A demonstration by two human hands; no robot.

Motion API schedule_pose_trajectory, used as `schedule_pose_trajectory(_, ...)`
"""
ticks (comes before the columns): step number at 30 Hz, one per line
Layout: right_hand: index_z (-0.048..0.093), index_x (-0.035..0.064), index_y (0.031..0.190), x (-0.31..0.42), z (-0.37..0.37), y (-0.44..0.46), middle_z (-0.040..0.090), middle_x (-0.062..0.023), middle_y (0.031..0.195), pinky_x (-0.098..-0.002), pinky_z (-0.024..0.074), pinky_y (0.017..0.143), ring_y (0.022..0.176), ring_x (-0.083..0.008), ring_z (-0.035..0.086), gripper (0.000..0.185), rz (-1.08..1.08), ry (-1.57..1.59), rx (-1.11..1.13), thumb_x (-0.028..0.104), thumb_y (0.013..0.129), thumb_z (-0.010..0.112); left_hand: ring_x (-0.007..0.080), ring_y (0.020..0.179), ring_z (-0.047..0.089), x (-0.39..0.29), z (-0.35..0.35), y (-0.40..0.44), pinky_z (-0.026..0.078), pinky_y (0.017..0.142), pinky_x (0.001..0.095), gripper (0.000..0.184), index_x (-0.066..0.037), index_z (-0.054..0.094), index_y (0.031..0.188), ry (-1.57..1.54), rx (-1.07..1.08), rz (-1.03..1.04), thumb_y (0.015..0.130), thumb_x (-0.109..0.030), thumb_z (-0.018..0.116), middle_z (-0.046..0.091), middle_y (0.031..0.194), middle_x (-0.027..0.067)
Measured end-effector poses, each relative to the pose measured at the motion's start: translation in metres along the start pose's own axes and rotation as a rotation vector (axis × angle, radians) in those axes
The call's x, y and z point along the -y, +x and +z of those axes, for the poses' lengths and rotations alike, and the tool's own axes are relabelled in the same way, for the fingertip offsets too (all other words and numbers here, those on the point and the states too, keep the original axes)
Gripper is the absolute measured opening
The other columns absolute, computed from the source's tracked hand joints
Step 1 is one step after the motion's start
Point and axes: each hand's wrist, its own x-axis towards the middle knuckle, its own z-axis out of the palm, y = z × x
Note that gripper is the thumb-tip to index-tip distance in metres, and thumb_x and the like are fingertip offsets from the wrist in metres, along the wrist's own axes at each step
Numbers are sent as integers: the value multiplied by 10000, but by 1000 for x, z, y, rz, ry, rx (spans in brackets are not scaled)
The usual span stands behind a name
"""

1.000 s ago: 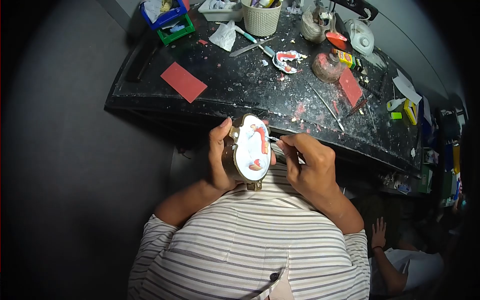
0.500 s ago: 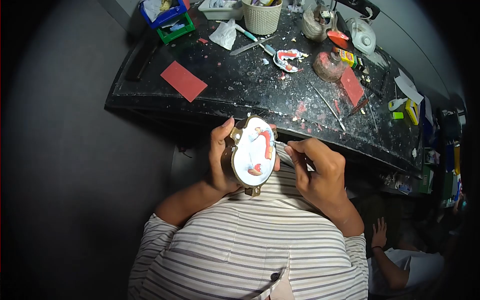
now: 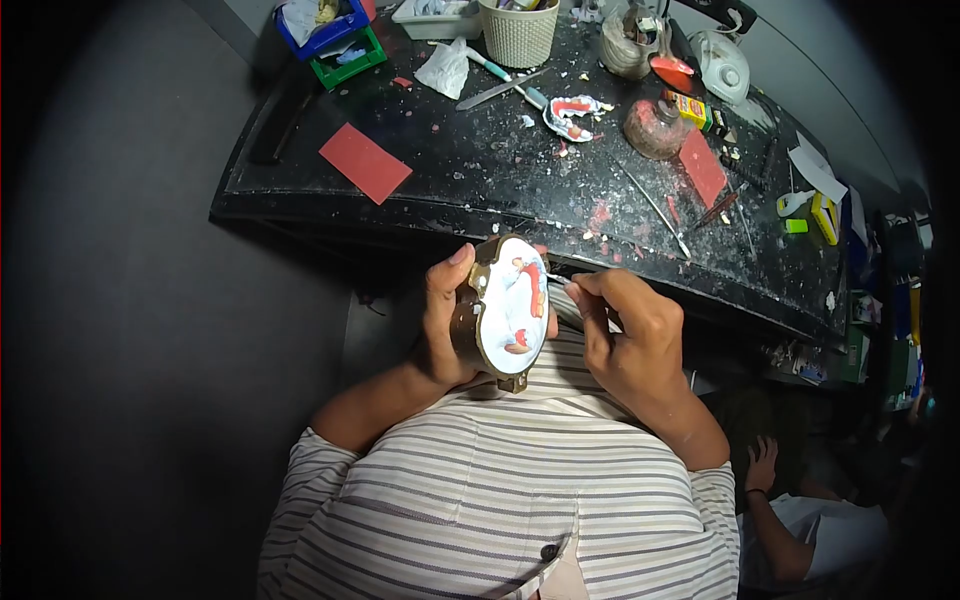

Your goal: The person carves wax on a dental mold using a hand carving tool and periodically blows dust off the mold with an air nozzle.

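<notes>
Clamping brass-coloured, plaster-filled flask [image 3: 503, 312] in left grip [image 3: 440, 335], lengthwise toward black tabletop [image 3: 455, 165]; pinching slim, seemingly metal tool [image 3: 558, 279] at its right in right grip [image 3: 640, 335].

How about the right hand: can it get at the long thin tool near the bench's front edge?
Probably yes: the long thin tool looks uncovered, lying just beyond the right hand. But that hand pinches a small tool that likely needs setting down first.
</notes>
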Motion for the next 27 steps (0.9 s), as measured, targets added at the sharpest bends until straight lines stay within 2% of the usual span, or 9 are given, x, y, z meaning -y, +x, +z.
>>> schedule_pose_trajectory(12, 713, -10, 964, -4, 1, 2, 727, -168, 855, -403, 570, 636, 724, -346, 739, 117, 2, 46, -1, -1, 901, 812, 329, 812, 735, -2, -2, 4, 593, 720, 399, 884, 79, 577, 1408, -12, -16, -15, 1051, -675, 283, 706, 931, 179)
schedule_pose_trajectory(14, 713, -8, 965, -5, 1, 3, 728, -162, 853, -403, 571, 633, 719, -340, 738, 117, 3, 1, 4, 4, 901, 811, 339, 797, 736, -4, -4, 5, 596, 716, 393, 905, 87, 576, 1405, -7, 47, -58, 1048, -687, 273, 719, 923, 211)
schedule_pose_trajectory(21, 711, -3, 956, -5, -3, 3, 713, -148, 826, -406, 553, 609, 687, -326, 721, 113, -46, 5, 25, 1, 897, 807, 374, 793, 736, -4, -7, 8, 607, 745, 410, 938, 105, 600, 1372, -120, 23, -136, 1036, -711, 283, 738, 941, 285)
schedule_pose_trajectory(23, 709, -4, 955, -9, -3, 6, 710, -148, 820, -396, 546, 600, 681, -321, 720, 117, -62, -90, -63, -26, 892, 806, 432, 717, 675, -6, -12, 9, 548, 607, 410, 1069, 154, 542, 1451, -290, 46, -248, 987, -781, 309, 680, 893, 391)
schedule_pose_trajectory(24, 709, -4, 955, -9, -4, 7, 710, -148, 820, -396, 546, 600, 681, -321, 720, 117, -64, -90, -65, -26, 892, 806, 432, 717, 675, -8, -12, 9, 548, 607, 410, 1069, 154, 542, 1451, -288, 47, -247, 987, -781, 309, 680, 893, 391)
schedule_pose_trajectory(26, 712, -10, 963, -7, -10, 12, 712, -148, 819, -377, 540, 589, 668, -304, 715, 131, -102, -43, -142, -55, 886, 807, 422, 808, 726, -14, -6, 7, 594, 797, 462, 988, 144, 577, 1411, -350, 200, -307, 1022, -721, 297, 727, 942, 311)
schedule_pose_trajectory(27, 720, -15, 971, -4, -16, 13, 712, -149, 815, -358, 542, 591, 661, -281, 714, 133, -74, -18, -150, -72, 888, 806, 436, 802, 708, -19, -2, 5, 573, 781, 455, 1029, 173, 527, 1449, -394, 252, -327, 1015, -731, 301, 719, 924, 304)
